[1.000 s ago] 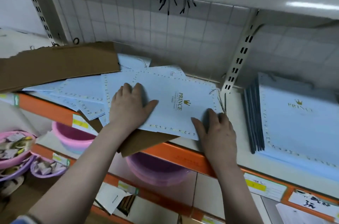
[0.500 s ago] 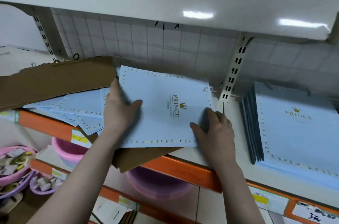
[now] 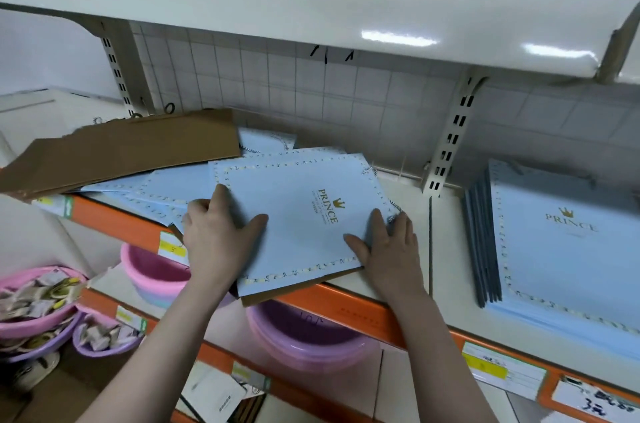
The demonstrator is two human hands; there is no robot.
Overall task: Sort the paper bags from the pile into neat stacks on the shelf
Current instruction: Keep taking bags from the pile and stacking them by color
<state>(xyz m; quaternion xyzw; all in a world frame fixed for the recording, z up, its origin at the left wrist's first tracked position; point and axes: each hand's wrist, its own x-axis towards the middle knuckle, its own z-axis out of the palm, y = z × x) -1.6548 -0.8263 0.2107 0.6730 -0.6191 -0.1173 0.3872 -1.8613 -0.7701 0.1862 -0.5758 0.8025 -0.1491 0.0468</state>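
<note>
white shelving with an orange front edge (image 3: 349, 301) runs under my fingers, a tiled wall behind. the top paper bag (image 3: 304, 214), pale blue with gold lettering, lies flat on the loose pile (image 3: 152, 187) between my two hands, its near corner hanging past the shelf lip over a brown card sheet (image 3: 298, 291). my left hand (image 3: 216, 235) lies on its left edge, fingers straight and spread on top, thumb out toward the lettering; whether any finger hooks under i cannot tell. my right hand (image 3: 391, 249) presses flat on the near right corner, fingers straight, nothing curled round. the bag looks light, thin and smooth, likely to slide on its fellows and crease if pinched mid-sheet, so i'd take it by both side edges. well beyond my right fingers sits the neat stack (image 3: 561, 242). beyond my left fingers a brown cardboard piece (image 3: 131, 148) covers the pile.
</note>
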